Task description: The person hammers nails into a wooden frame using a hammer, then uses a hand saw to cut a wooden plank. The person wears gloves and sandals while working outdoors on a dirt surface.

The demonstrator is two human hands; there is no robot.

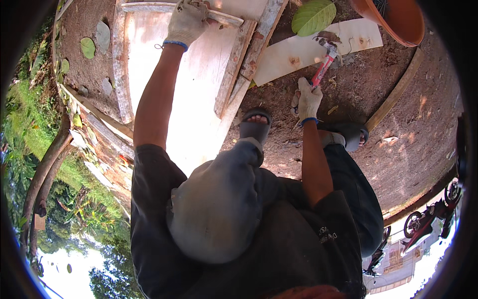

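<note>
My left hand (185, 24), in a pale knitted glove with a blue cuff, is closed around a narrow wooden strip (144, 7). The strip lies crosswise over a pale board (184, 84). Weathered wooden strips run along the board's left side (121, 65) and right side (236, 65). In my right hand (309, 99), gloved the same way, is a hammer (322, 71) gripped by its red handle. Its metal head points away from me, over a pale offcut of sheet wood (279, 62) on the ground.
An orange-brown tub (398, 22) stands at the far right, near a large green leaf (312, 17). A wooden batten (396, 92) lies on the soil right of my sandalled feet. Tree trunks (45, 174) rise at the left; motorbikes (423, 224) stand at the lower right.
</note>
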